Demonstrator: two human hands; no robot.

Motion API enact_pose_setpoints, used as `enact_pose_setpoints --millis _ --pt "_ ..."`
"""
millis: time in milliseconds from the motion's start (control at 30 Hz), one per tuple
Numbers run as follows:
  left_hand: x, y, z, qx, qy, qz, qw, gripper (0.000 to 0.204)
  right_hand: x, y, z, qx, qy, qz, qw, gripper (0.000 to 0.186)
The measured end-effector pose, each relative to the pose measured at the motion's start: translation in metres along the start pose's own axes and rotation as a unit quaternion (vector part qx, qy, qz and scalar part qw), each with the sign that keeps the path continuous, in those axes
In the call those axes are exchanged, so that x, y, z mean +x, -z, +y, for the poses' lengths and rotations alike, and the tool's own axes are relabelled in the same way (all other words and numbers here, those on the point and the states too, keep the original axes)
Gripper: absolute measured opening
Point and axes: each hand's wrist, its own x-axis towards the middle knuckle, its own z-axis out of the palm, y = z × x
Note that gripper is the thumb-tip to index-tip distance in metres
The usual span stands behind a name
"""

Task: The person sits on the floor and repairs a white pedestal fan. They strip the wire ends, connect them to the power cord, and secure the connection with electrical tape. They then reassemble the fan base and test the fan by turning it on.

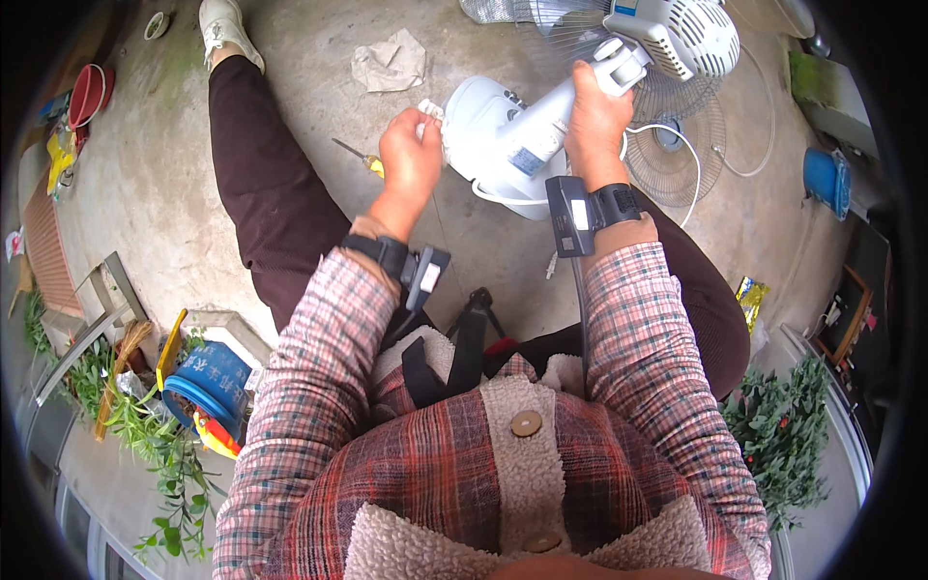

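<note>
A white electric fan (537, 130) lies tipped over on the ground in front of me, its round base to the left and its motor housing (698, 37) to the upper right. My right hand (596, 126) is wrapped round the fan's neck, just below the tilt joint. Beside the base, my left hand (408, 159) is closed, pinching a crumpled white cloth or tissue (431, 110) against or close to the base's rim. A screwdriver (371, 163) with a yellow handle lies on the ground left of the fan.
A crumpled beige cloth or paper (390, 63) lies beyond my left hand. A round wire guard (710, 159) rests on the concrete right of the fan, with a white cord (698, 184) across it. Blue bucket (208, 382) and plants stand at the left; a blue container (825, 184) is at the right.
</note>
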Motion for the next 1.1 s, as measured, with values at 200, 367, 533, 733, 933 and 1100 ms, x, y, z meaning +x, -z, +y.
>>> enact_pose_setpoints --millis 200,367,533,733,933,1100 --pt "0.044 -0.036 -0.040 0.022 0.130 -0.113 0.985 0.014 -0.012 0.001 -0.001 -0.017 0.005 -0.035 0.999 0.044" --pt "0.038 -0.035 -0.038 -0.027 0.128 -0.111 0.985 0.015 -0.015 0.004 -0.003 -0.007 0.010 -0.057 0.998 0.045" --pt "-0.027 0.004 -0.010 -0.044 0.065 -0.096 0.992 0.013 -0.010 0.012 -0.004 -0.040 -0.010 -0.057 0.997 0.045" --pt "-0.011 -0.003 -0.009 0.059 -0.063 -0.108 0.990 0.010 -0.024 0.017 -0.001 -0.033 -0.003 -0.084 0.996 0.047" --pt "0.039 -0.045 -0.028 0.217 -0.088 -0.217 0.948 0.014 -0.038 0.015 -0.002 -0.078 0.012 -0.110 0.991 0.046" --pt "0.059 -0.066 -0.028 0.228 -0.099 -0.215 0.944 0.013 -0.031 0.017 -0.002 -0.071 0.001 -0.103 0.992 0.046"
